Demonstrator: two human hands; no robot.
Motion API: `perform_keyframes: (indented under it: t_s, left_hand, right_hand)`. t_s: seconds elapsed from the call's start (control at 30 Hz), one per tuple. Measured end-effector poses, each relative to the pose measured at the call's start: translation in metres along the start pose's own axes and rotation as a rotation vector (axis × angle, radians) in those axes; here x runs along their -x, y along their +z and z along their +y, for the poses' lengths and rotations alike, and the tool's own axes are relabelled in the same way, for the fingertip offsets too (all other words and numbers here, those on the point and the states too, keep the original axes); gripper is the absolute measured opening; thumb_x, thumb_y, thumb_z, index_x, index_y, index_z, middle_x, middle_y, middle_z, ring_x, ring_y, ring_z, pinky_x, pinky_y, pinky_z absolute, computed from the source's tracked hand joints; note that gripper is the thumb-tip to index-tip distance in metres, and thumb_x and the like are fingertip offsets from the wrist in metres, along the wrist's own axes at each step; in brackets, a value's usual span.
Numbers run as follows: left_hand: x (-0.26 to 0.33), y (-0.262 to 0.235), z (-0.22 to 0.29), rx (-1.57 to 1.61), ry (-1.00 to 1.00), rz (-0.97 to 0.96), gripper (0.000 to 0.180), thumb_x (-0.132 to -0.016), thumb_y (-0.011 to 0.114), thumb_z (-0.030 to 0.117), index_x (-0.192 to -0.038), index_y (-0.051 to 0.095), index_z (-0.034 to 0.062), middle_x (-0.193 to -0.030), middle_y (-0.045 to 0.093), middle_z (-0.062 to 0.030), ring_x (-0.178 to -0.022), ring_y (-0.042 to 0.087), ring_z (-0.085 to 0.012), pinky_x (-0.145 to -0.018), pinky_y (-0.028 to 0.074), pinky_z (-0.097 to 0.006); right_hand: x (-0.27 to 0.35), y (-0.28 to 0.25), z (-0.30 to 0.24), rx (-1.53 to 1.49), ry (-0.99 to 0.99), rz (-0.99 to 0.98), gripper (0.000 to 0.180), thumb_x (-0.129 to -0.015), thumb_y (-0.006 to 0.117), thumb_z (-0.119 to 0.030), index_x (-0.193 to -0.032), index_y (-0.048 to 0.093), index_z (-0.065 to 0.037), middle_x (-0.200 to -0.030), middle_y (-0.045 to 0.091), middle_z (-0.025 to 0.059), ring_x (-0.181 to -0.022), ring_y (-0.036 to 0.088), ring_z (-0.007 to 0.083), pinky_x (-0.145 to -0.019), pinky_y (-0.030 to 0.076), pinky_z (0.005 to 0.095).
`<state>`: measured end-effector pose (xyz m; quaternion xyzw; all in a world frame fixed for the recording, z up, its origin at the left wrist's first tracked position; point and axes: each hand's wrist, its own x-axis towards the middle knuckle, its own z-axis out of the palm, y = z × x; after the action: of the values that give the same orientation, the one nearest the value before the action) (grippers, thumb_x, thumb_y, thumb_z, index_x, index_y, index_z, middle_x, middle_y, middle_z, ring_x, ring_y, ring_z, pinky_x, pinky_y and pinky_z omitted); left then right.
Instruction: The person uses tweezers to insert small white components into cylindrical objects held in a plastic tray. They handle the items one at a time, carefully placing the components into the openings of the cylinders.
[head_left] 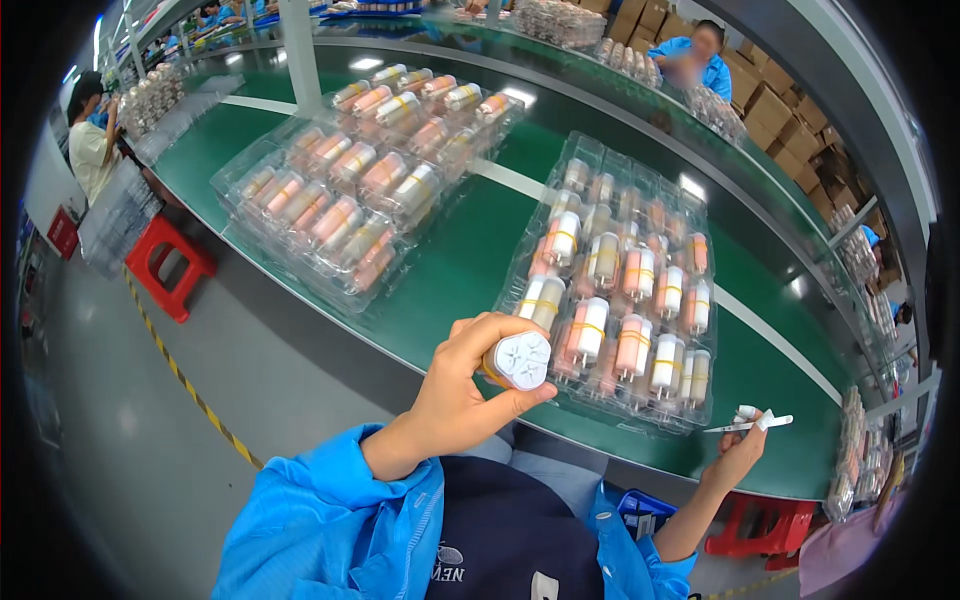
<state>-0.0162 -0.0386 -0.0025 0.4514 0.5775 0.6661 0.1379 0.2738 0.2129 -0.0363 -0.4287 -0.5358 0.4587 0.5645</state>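
The person wears a bright blue jacket [300, 535], hanging open at the front, its loose, creased sleeves ending short of the wrists. Beneath it is a dark navy top [505, 500] with pale lettering and a small rounded motif on the chest, plus a whitish patch [545, 585] lower down. The trousers [560, 474] are pale greyish-blue.

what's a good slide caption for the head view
Left hand holds a banded bundle, right hand a slim white item, at a green work surface with filled clear trays.
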Motion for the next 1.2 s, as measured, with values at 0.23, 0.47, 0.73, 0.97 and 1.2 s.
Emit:
perform_keyframes:
  t_s: [0.23, 0.47, 0.73, 0.97, 1.2]
  left_hand:
    - [0.001, 0.005, 0.001, -0.038, 0.032, -0.034, 0.044, -0.072, 0.078, 0.003, -0.112, 0.059, 0.0017, -0.1, 0.063, -0.0077, -0.095, 0.057, -0.0155, -0.085, 0.043, -0.029]
    - [0.001, 0.01, 0.001, -0.092, 0.073, -0.067, 0.045, -0.072, 0.079, 0.008, -0.111, 0.06, 0.0026, -0.091, 0.065, -0.0061, -0.09, 0.054, -0.0156, -0.085, 0.037, -0.03]
    - [-0.002, 0.012, 0.011, -0.214, 0.217, -0.14, 0.049, -0.067, 0.075, 0.007, -0.113, 0.059, 0.0012, -0.093, 0.061, -0.0085, -0.088, 0.054, -0.0223, -0.085, 0.034, -0.033]
    - [0.012, 0.032, 0.011, -0.346, 0.329, -0.223, 0.052, -0.069, 0.077, 0.012, -0.114, 0.057, -0.0011, -0.098, 0.059, -0.0126, -0.087, 0.054, -0.0258, -0.083, 0.037, -0.034]
    - [0.021, 0.041, 0.005, -0.153, 0.197, -0.222, 0.054, -0.067, 0.079, 0.005, -0.116, 0.056, -0.0047, -0.099, 0.057, -0.017, -0.083, 0.057, -0.0249, -0.069, 0.047, -0.031]
  right_hand:
    - [0.008, -0.007, 0.011, -0.192, 0.088, -0.123, 0.009, -0.093, 0.059, -0.01, -0.096, 0.053, -0.003, -0.077, 0.054, 0.0028, -0.055, 0.046, 0.0056, -0.044, 0.033, 0.0176]
    - [0.027, -0.003, 0.005, 0.099, -0.016, -0.249, 0.016, -0.085, 0.065, 0.001, -0.098, 0.056, 0.0, -0.082, 0.059, 0.0054, -0.066, 0.059, 0.0095, -0.055, 0.048, 0.0199]
    - [0.034, -0.018, 0.0, 0.11, -0.043, -0.236, 0.017, -0.086, 0.065, -0.001, -0.1, 0.057, 0.004, -0.088, 0.063, 0.0111, -0.073, 0.067, 0.0175, -0.065, 0.058, 0.0269]
    - [0.073, 0.055, -0.067, -0.468, -0.285, -0.362, 0.021, -0.089, 0.063, -0.009, -0.104, 0.058, 0.004, -0.091, 0.065, 0.0222, -0.072, 0.069, 0.0272, -0.06, 0.06, 0.0339]
    - [0.107, 0.108, -0.078, -0.439, -0.133, -0.813, 0.022, -0.076, 0.071, 0.008, -0.094, 0.059, 0.004, -0.096, 0.064, 0.0232, -0.083, 0.068, 0.0249, -0.071, 0.059, 0.0362]
